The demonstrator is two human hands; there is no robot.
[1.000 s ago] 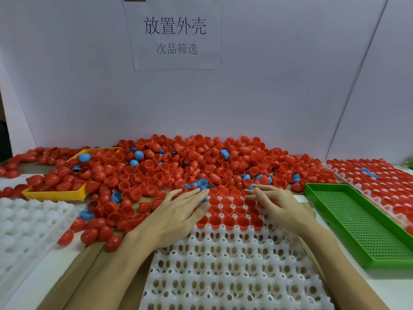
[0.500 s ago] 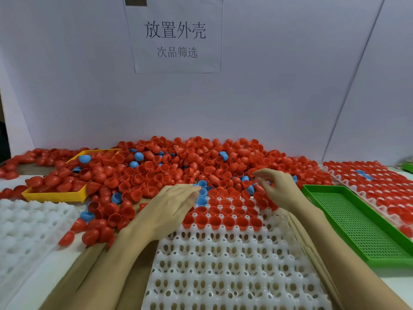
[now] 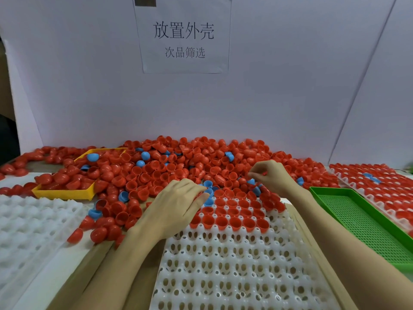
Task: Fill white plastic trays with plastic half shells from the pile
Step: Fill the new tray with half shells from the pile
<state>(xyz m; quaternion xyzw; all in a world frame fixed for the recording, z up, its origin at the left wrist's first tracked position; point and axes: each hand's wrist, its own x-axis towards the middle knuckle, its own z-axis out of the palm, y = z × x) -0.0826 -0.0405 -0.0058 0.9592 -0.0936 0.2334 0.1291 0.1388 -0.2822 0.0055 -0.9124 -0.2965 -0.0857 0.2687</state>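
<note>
The pile [image 3: 190, 166] sits along the table's far edge, spilling onto the far end of the white tray [image 3: 234, 265], where only the far few rows hold red shells. Right hand [image 3: 273, 175] pinches what looks like a red shell up in the heap. Left hand [image 3: 176, 205] has its fingers curled down at the tray's far-left corner; can't tell if it's holding anything. I'd drop each shell open side up in the next empty row and skip the blue shells [image 3: 209, 194] for now
</note>
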